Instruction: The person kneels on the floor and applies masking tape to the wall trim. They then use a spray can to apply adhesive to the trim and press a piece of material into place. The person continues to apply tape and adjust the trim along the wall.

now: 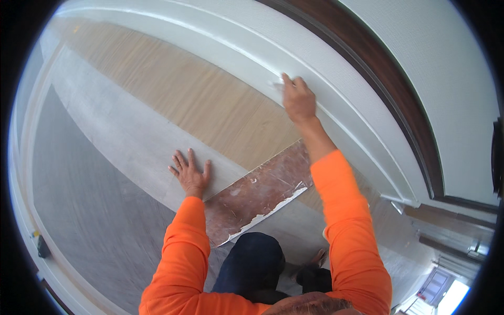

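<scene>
My left hand (191, 175) lies flat with its fingers spread on the pale grey strip of floor (142, 134), beside the upper left corner of a worn board. That reddish-brown board (252, 197) is scuffed, with a ragged white lower edge, and lies between my arms. Farther up and to the right, my right hand (299, 100) is closed at the white baseboard moulding (247, 55). A small whitish thing shows at its fingertips, too blurred to name. The fingers touch or nearly touch the moulding's ridge.
Wood-look flooring (184, 79) runs along the moulding, and darker grey floor (100, 163) spreads at the left. A dark brown frame (388, 79) borders a white panel at the upper right. A small black object (43, 247) sits at the far left. My knee (252, 262) is close below the board.
</scene>
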`<action>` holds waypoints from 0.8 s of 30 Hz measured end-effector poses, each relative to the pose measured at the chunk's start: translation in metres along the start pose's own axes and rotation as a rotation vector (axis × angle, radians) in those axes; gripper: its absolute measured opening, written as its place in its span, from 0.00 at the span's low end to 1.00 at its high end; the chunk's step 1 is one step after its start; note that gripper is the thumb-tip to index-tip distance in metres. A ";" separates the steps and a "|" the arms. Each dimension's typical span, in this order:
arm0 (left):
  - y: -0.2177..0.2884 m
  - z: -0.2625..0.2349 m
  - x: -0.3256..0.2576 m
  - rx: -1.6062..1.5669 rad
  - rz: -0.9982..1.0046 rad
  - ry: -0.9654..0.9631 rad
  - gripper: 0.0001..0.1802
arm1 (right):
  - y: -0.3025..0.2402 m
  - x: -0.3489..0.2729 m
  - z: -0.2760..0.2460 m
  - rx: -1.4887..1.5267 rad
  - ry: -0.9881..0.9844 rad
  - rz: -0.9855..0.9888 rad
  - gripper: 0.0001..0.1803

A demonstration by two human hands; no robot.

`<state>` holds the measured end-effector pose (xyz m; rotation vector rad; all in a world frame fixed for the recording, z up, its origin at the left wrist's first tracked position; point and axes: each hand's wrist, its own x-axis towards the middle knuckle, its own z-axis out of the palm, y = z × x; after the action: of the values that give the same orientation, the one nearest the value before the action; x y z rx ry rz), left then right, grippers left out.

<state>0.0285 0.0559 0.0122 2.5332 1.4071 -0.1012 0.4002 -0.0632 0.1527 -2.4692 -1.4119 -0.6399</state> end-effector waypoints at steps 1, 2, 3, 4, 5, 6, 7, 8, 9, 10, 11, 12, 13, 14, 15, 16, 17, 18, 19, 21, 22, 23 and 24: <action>-0.003 0.000 0.000 0.005 0.001 0.009 0.47 | -0.013 0.017 0.001 0.023 0.024 -0.024 0.17; -0.003 0.001 -0.001 0.003 0.006 0.015 0.47 | -0.017 0.030 0.003 -0.002 -0.024 -0.040 0.18; -0.001 0.002 0.000 0.006 0.005 0.016 0.47 | -0.019 0.044 0.007 -0.024 -0.067 -0.060 0.19; -0.001 0.002 -0.002 0.010 0.004 0.012 0.47 | -0.016 0.048 0.010 -0.044 -0.116 -0.079 0.21; 0.001 0.003 -0.003 0.014 0.002 0.007 0.47 | -0.010 0.044 0.009 -0.102 -0.195 -0.044 0.21; 0.001 0.007 0.000 0.021 0.015 0.024 0.47 | -0.003 0.040 0.008 -0.158 -0.274 -0.009 0.21; -0.003 0.010 0.000 0.034 0.016 0.043 0.47 | -0.001 0.036 0.012 -0.203 -0.353 0.018 0.21; -0.002 0.011 0.001 0.038 0.019 0.062 0.47 | 0.003 0.024 0.014 -0.205 -0.348 0.031 0.22; -0.003 0.012 0.001 0.038 0.021 0.056 0.47 | 0.005 0.007 0.014 -0.207 -0.344 0.044 0.23; -0.003 0.011 0.000 0.042 0.022 0.053 0.47 | 0.006 -0.005 0.010 -0.205 -0.337 0.057 0.24; -0.003 0.011 -0.001 0.047 0.023 0.050 0.47 | 0.010 -0.011 0.008 -0.216 -0.369 0.076 0.24; -0.002 0.011 -0.001 0.047 0.021 0.052 0.47 | 0.014 -0.016 0.007 -0.226 -0.401 0.095 0.25; -0.002 0.011 0.000 0.051 0.024 0.052 0.47 | 0.017 -0.022 0.004 -0.236 -0.433 0.119 0.25; -0.002 0.011 -0.001 0.052 0.026 0.052 0.47 | 0.023 -0.029 0.000 -0.230 -0.436 0.130 0.25; -0.003 0.010 -0.001 0.056 0.022 0.049 0.47 | 0.030 -0.038 -0.005 -0.225 -0.439 0.141 0.25; -0.002 0.010 -0.002 0.056 0.021 0.043 0.46 | 0.039 -0.050 -0.011 -0.223 -0.445 0.153 0.25; -0.002 0.009 0.000 0.057 0.016 0.042 0.46 | 0.050 -0.064 -0.018 -0.252 -0.442 0.155 0.26; 0.001 0.008 0.000 0.053 0.022 0.044 0.46 | 0.064 -0.082 -0.028 -0.286 -0.444 0.157 0.26; 0.003 0.008 -0.001 0.048 0.027 0.044 0.46 | 0.078 -0.102 -0.039 -0.315 -0.475 0.193 0.25; 0.004 0.007 -0.002 0.051 0.027 0.041 0.46 | 0.095 -0.124 -0.068 -0.344 -0.629 0.413 0.22; 0.001 0.005 0.000 0.064 0.018 0.045 0.46 | 0.096 -0.128 -0.081 -0.334 -0.747 0.597 0.19; 0.000 0.004 0.000 0.070 0.013 0.045 0.46 | 0.101 -0.137 -0.098 -0.344 -0.792 0.700 0.16; 0.001 0.003 -0.001 0.063 0.010 0.045 0.46 | 0.106 -0.150 -0.116 -0.356 -0.836 0.805 0.12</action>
<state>0.0293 0.0538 0.0093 2.6087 1.4296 -0.0890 0.3953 -0.2774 0.1853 -3.4162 -0.2962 0.3975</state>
